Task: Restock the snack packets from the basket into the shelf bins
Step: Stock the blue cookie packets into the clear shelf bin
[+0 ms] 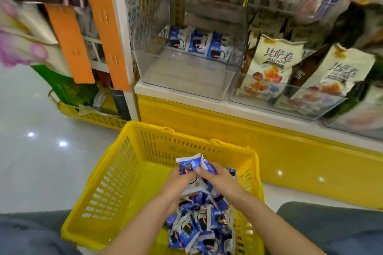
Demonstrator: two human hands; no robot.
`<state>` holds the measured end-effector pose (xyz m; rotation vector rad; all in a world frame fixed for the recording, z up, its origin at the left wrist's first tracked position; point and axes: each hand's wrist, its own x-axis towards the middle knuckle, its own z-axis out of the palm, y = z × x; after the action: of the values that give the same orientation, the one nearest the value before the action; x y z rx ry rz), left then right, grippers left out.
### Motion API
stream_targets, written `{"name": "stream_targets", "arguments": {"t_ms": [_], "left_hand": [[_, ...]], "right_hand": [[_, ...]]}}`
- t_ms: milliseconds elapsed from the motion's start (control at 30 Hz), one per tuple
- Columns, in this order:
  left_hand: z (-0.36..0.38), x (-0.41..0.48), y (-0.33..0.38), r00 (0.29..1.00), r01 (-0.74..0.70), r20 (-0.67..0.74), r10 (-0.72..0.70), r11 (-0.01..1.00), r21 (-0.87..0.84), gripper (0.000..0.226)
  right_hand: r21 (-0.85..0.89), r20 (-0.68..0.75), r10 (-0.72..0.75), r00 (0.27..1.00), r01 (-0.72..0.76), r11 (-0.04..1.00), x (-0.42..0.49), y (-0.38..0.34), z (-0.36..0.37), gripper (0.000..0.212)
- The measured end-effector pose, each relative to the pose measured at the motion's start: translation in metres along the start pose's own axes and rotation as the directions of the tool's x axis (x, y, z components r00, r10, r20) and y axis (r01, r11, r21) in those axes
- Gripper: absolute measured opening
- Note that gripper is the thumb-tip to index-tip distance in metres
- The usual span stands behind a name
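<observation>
Holding a small bunch of blue-and-white snack packets (191, 166) above the yellow basket (116, 174), I had both hands closed on it from either side. My left hand (179, 183) clenched the left packets, thumb across a printed face, and my right hand (217, 178) gripped the right ones, fingers wrapped over them. The bunch sat between my two thumbs, its top edges poking up past my fingertips. I could make out at least two packets in the bunch by their separate crimped tops; how many more lay hidden under my palms I could not tell.

Those two stood roughly upright, long axes running from my palms up toward the shelf, crimped ends uppermost and fanned slightly apart.

Beneath my wrists, the loose pile of packets (202, 226) filled the near right corner of the basket, tumbled at all angles, too many and too overlapped to count. The rest of the basket floor was bare.

In the clear shelf bin (186, 80) ahead, three matching packets (198, 44) leaned in a row against the back, standing on end with faces toward me. The neighbouring bin (290, 107) to the right held two large cream-coloured bags (271, 64) in front, upright.
</observation>
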<state>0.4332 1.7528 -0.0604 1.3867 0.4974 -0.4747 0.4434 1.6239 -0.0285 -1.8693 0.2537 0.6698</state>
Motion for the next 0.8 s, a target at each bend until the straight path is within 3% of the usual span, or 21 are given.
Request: {"name": "stream_targets", "arguments": {"t_ms": [200, 333, 500, 567, 700, 800], "left_hand": [[-0.033, -0.024, 0.067, 0.979, -0.205, 0.016, 0.205, 0.972, 0.116, 0.017], [-0.050, -0.039, 0.096, 0.978, -0.207, 0.039, 0.203, 0.966, 0.158, 0.027], [-0.045, -0.052, 0.115, 0.958, -0.195, 0.209, 0.196, 0.980, -0.024, 0.064], [-0.041, -0.053, 0.119, 0.943, -0.190, 0.259, 0.209, 0.977, -0.097, 0.067], [-0.042, -0.048, 0.135, 0.920, -0.288, 0.210, 0.330, 0.935, -0.207, 0.054], [-0.052, -0.042, 0.155, 0.898, -0.395, 0.113, 0.425, 0.893, -0.216, 0.054]], "right_hand": [[0.148, -0.077, -0.051, 0.996, 0.062, 0.987, -0.017, -0.049, -0.029, 0.029], [0.291, -0.006, -0.148, 0.989, 0.144, 0.946, -0.027, -0.080, -0.037, 0.017], [0.380, -0.068, -0.264, 0.962, 0.269, 0.885, -0.032, -0.115, -0.038, 0.020], [0.423, -0.092, -0.285, 0.954, 0.297, 0.856, -0.033, -0.126, -0.038, 0.025], [0.244, -0.114, -0.317, 0.942, 0.335, 0.910, -0.033, -0.143, -0.041, 0.036], [0.100, -0.022, -0.322, 0.946, 0.323, 0.941, -0.035, -0.154, -0.046, 0.039]]}}
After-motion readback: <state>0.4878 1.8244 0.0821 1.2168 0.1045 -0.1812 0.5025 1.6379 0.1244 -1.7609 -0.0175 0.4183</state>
